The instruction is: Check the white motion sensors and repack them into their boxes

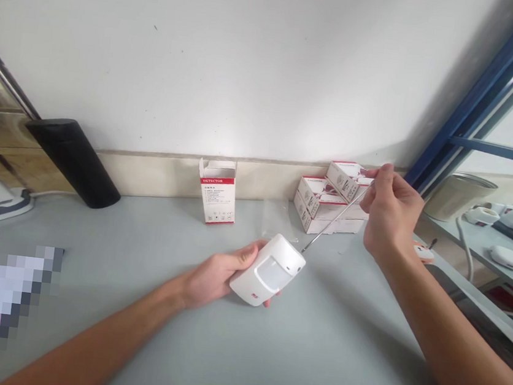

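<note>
Tilted above the grey table, a white detector [268, 271] with a rounded window is held by my left hand [219, 275], thumb along its left edge and a fingertip showing below its right side. A thin metal antenna [331, 222] slants up and right from the detector's top end. Its far end is pinched between the thumb and fingers of my right hand [391, 211]. Behind the detector an opened white and red box [219, 197] stands upright, its top flaps raised. Partly behind the antenna sit several stacked small boxes [315, 199].
A clear plastic bag [276, 216] lies on the grey table [164, 355] near the wall. At the left are a black cylindrical object [77, 163] and a pixelated area. On the right stand a blue frame [471, 99], a beige bin [457, 194] and a shelf with white devices.
</note>
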A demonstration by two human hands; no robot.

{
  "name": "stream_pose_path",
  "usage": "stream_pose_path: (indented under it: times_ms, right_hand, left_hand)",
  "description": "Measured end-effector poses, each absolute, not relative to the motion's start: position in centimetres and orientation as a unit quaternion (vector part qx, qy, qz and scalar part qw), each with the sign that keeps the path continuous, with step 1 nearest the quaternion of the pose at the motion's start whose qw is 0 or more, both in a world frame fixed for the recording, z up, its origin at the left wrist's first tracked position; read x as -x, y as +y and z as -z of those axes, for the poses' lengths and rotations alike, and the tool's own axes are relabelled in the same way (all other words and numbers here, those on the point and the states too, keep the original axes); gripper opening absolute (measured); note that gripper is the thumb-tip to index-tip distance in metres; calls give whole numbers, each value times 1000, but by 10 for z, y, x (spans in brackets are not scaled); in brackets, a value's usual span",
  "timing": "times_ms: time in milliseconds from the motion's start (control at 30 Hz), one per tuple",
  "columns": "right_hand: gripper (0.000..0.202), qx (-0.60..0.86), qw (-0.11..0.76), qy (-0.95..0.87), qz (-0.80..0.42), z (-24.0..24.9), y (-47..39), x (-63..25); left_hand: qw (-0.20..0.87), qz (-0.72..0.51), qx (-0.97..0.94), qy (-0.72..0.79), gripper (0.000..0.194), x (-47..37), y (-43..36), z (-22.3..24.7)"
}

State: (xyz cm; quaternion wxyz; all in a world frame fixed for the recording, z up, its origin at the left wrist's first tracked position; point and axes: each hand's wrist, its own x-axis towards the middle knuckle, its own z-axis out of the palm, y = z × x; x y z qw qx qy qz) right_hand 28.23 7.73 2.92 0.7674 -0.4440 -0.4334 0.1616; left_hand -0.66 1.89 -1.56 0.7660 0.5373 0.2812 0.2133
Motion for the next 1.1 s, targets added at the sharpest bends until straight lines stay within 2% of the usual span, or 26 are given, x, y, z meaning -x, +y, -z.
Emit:
stream_pose_path:
  times_ms: [333, 533, 767, 967, 1100]
  right_hand:
    - [50, 431, 778, -452, -70, -34, 68, -271]
    - [46, 432, 780, -446, -76, -32, 66, -268]
    - [51, 466, 771, -432, -48, -34, 66, -271]
    - [50, 477, 766, -427, -62, -28, 73, -277]
    - [46, 460, 774, -430, -71, -25, 73, -276]
  left_hand:
    - [760, -223, -533, 299, 37, 4, 19, 14]
    - [748, -229, -540, 311, 43, 3, 18, 12]
    - [770, -259, -510, 282, 50, 2, 20, 19]
    - [784, -262, -502, 253, 37, 6, 23, 27]
    - [765, -249, -530, 267, 37, 6, 22, 25]
